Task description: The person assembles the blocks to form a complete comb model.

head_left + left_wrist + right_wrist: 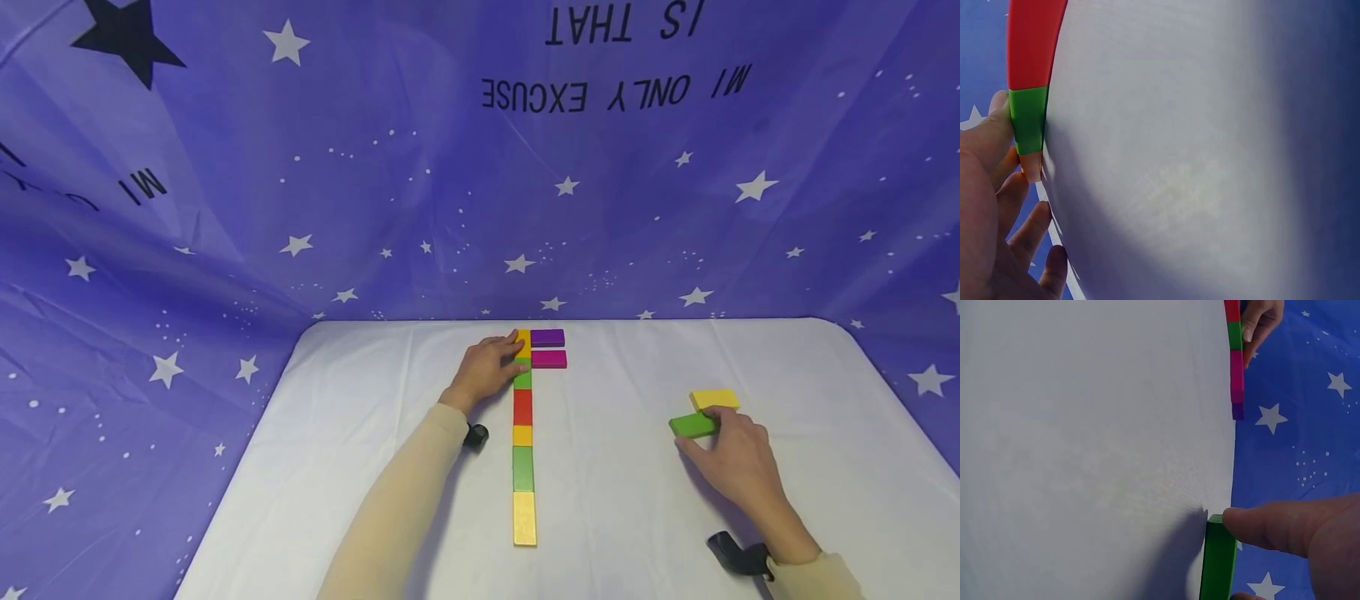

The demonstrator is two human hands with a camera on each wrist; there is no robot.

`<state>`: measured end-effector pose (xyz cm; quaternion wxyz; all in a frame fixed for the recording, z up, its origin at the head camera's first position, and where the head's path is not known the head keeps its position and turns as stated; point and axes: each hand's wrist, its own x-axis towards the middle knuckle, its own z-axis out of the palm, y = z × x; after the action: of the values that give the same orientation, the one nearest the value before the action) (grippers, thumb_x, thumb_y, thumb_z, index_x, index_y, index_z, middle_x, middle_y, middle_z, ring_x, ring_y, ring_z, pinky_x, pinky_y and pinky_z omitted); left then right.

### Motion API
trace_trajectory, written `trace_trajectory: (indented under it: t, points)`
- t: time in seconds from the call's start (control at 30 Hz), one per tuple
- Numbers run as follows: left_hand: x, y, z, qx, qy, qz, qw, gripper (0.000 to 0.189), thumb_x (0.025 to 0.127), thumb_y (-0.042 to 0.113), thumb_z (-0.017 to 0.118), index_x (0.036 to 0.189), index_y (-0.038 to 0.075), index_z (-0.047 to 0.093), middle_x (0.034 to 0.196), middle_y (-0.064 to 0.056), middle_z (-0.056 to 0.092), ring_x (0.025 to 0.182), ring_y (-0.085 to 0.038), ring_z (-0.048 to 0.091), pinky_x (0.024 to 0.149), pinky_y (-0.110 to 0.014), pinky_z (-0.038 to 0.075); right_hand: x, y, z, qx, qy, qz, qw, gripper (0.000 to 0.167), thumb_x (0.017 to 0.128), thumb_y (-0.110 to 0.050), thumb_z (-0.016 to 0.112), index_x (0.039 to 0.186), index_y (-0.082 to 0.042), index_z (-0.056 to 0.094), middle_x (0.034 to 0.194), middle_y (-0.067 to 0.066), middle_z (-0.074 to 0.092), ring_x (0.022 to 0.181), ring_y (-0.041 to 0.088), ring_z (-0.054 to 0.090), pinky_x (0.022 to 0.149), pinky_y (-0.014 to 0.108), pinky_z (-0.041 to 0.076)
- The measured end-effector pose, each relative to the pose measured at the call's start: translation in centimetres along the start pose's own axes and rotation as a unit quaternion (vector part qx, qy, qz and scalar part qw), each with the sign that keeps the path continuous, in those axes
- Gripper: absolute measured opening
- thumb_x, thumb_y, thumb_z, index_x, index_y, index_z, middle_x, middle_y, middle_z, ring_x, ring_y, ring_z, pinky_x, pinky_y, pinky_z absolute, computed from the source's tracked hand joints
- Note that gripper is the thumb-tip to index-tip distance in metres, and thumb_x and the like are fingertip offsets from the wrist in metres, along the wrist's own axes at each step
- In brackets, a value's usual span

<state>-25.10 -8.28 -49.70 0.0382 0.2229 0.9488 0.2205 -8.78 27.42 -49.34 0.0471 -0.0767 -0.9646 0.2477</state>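
My left hand [486, 367] rests at the far end of a straight column of flat blocks. Its fingertips touch the far orange block [523, 351] and the thumb lies at the green block [1029, 119] beside it; the fingers are spread in the left wrist view. Off to the right, my right hand [738, 458] pinches a loose green block [692, 426] between thumb and fingers, the thumb at one end in the right wrist view. A yellow block [715, 399] lies just behind that green one. A purple block [547, 337] and a magenta block [549, 359] point rightward from the column's far end.
Nearer in the column come a red block [522, 407], a small orange block [522, 436], another green block [522, 468] and a pale yellow block [524, 518]. All lie on a white-covered table [615, 500]. A purple star-print cloth [450, 167] hangs behind it.
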Motion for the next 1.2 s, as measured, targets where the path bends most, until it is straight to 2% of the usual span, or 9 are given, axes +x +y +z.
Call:
trace_trajectory:
  t: [0.37, 0.57, 0.8, 1.2]
  points:
    - [0.0, 0.0, 0.1, -0.001, 0.006, 0.009, 0.9999, 0.055, 0.096, 0.040, 0.067, 0.144, 0.015, 0.056, 0.157, 0.004, 0.041, 0.142, -0.023, 0.042, 0.118, -0.044, 0.031, -0.5, 0.0, -0.2, -0.001, -0.012, 0.008, 0.9999, 0.076, 0.085, -0.038, 0.077, 0.132, 0.015, 0.050, 0.125, 0.042, 0.052, 0.110, 0.056, 0.047, 0.085, 0.067, 0.043]
    - [-0.1, 0.1, 0.0, -0.004, 0.005, 0.006, 1.0000, 0.055, 0.096, 0.041, 0.067, 0.144, 0.016, 0.056, 0.157, 0.004, 0.042, 0.142, -0.023, 0.043, 0.118, -0.043, 0.031, -0.3, -0.3, -0.3, 0.007, 0.000, 0.003, 1.0000, 0.080, 0.085, -0.043, 0.077, 0.133, 0.015, 0.050, 0.126, 0.040, 0.053, 0.112, 0.056, 0.047, 0.086, 0.068, 0.043]
    - [-0.1, 0.1, 0.0, -0.006, 0.009, 0.009, 0.9999, 0.055, 0.096, 0.040, 0.068, 0.144, 0.015, 0.056, 0.157, 0.003, 0.042, 0.141, -0.024, 0.043, 0.118, -0.044, 0.031, 0.2, -1.6, -0.4, 0.032, 0.027, -0.022, 0.9989, 0.074, 0.083, -0.038, 0.079, 0.131, 0.013, 0.054, 0.124, 0.035, 0.059, 0.111, 0.055, 0.050, 0.081, 0.065, 0.045]
    - [0.0, -0.1, 0.2, 0.003, 0.009, 0.008, 0.9999, 0.055, 0.096, 0.042, 0.066, 0.144, 0.017, 0.056, 0.157, 0.005, 0.042, 0.141, -0.021, 0.043, 0.117, -0.041, 0.032, 1.1, -3.3, 0.3, 0.044, 0.029, -0.035, 0.9980, 0.070, 0.083, -0.034, 0.080, 0.129, 0.013, 0.056, 0.122, 0.034, 0.061, 0.111, 0.052, 0.053, 0.086, 0.063, 0.044]
